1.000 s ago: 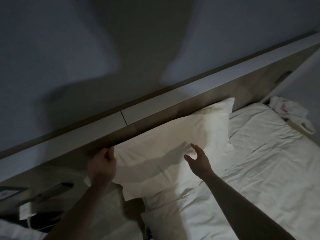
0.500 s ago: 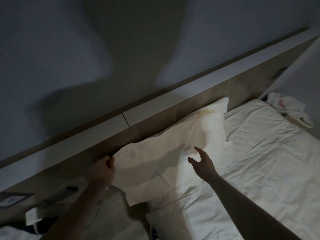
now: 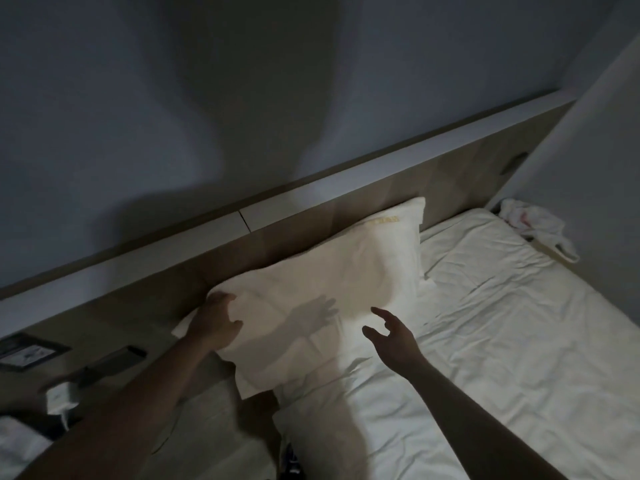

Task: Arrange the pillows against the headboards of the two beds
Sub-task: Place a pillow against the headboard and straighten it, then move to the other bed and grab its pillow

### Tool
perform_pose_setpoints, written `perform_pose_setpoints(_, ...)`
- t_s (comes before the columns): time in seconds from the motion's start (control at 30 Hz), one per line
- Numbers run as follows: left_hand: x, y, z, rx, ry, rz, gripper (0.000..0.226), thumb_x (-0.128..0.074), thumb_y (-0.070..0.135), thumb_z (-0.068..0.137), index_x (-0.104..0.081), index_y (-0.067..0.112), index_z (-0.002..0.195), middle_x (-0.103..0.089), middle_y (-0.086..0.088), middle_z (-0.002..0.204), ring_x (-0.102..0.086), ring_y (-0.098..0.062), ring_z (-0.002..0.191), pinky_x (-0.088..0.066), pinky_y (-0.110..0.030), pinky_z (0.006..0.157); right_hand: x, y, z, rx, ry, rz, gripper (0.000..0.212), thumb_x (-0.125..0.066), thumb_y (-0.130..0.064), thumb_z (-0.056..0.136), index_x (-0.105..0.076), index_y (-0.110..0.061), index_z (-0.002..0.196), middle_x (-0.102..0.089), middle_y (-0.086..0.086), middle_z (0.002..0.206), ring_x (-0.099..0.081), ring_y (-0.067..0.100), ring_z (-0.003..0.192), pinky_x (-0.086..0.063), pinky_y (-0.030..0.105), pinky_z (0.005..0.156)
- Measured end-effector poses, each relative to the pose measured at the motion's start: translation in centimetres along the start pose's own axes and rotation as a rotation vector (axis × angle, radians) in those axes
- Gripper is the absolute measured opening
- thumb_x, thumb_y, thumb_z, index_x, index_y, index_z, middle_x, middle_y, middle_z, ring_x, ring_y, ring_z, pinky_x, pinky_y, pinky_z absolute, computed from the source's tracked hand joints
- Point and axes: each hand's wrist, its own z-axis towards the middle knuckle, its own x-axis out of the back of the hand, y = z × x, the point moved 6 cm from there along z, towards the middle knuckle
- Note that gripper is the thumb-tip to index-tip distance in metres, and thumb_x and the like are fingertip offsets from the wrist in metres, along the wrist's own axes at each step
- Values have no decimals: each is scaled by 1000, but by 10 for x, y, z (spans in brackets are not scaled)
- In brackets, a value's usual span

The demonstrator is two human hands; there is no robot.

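A white pillow (image 3: 349,271) with a yellow embroidered mark leans against the long wooden headboard (image 3: 460,171) at the head of the white-sheeted bed (image 3: 502,323). My left hand (image 3: 216,325) holds the pillow's left end, fingers curled over its edge. My right hand (image 3: 391,336) hovers just above the pillow's lower right part, fingers spread, holding nothing. Its shadow falls on the pillowcase. The room is dim.
A crumpled white cloth (image 3: 530,225) lies at the bed's far right corner by the wall. Left of the bed, a dark remote-like object (image 3: 110,363), a framed card (image 3: 29,351) and a small white item (image 3: 62,396) rest on a bedside surface. Another white bed edge (image 3: 17,445) shows bottom left.
The pillow has settled lower and flatter against the headboard. My left hand shifted its hold from the top corner onto the pillow's left end; my right hand stays off it, fingers spread.
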Motion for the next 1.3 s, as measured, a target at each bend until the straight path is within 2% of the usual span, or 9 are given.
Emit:
perform_pose_setpoints(0.1, 7, 32, -52, -125, 93, -125, 48, -78, 25, 90, -61, 21, 134, -54, -5, 144, -55, -28, 131, -50, -44, 107, 17, 16, -50, 24, 22, 87, 50, -73, -32, 94, -60, -31, 141, -60, 0, 146, -52, 19, 139, -43, 37, 114)
perform_pose_setpoints(0.23, -18, 43, -150, -220, 0, -310, 35, -81, 21, 88, -61, 46, 103, -65, 7, 126, -63, -18, 112, -54, -41, 95, 31, 48, -131, 49, 22, 195, 43, -73, -31, 94, -64, -37, 135, -63, -8, 139, -56, 12, 133, -47, 30, 103)
perform_pose_setpoints(0.4, -57, 30, -267, -214, -65, -468, 30, -81, 11, 86, -71, 33, 102, -75, 3, 109, -71, -18, 106, -56, -20, 80, 32, 93, -236, 54, 3, 298, 36, -71, -30, 96, -66, -44, 129, -65, -16, 135, -58, 5, 128, -45, 22, 94)
perform_pose_setpoints(0.5, -79, 29, -312, -208, -164, -443, 33, -79, -1, 87, -72, 27, 103, -76, 3, 111, -69, -16, 111, -53, -21, 83, 31, 119, -297, 46, 29, 326, 33, -70, -31, 97, -67, -48, 126, -66, -22, 133, -58, -1, 126, -47, 14, 90)
perform_pose_setpoints(0.63, -69, 64, -336, -349, -254, -327, 32, -84, 10, 85, -75, 38, 98, -77, 10, 91, -73, -4, 94, -58, -23, 80, 31, 144, -371, 1, 126, 399, 30, -69, -25, 98, -72, -49, 117, -70, -21, 127, -61, -8, 121, -48, 5, 83)
perform_pose_setpoints(0.77, -58, 108, -363, -528, -288, -333, 19, -80, 24, 87, -74, 37, 99, -77, 7, 94, -74, -4, 89, -57, -15, 73, 26, 164, -442, -97, 271, 544, 26, -69, -20, 98, -76, -41, 111, -76, -20, 115, -65, -14, 109, -45, -2, 76)
perform_pose_setpoints(1.0, -118, 84, -438, -622, -551, -266, 16, -77, 12, 93, -77, 26, 100, -76, 22, 99, -73, -1, 94, -59, -24, 82, -49, 202, -554, -313, 435, 692, 27, -71, -16, 96, -79, -40, 106, -81, -7, 97, -70, -5, 97, -49, 25, 95)
perform_pose_setpoints(1.13, -145, 57, -494, -669, -654, -253, 19, -75, 9, 94, -77, 26, 101, -76, 17, 103, -74, -4, 99, -58, -19, 85, -95, 226, -622, -397, 584, 789, 24, -71, -4, 95, -79, -23, 108, -82, -5, 100, -74, 4, 100, -53, 37, 100)
perform_pose_setpoints(1.3, -165, 77, -551, -749, -722, -262, 28, -73, 3, 94, -77, 31, 98, -77, 10, 108, -73, -6, 103, -53, -11, 89, -129, 271, -696, -472, 732, 890, 24, -73, -6, 93, -81, -27, 100, -82, -6, 105, -75, 19, 106, -56, 46, 99)
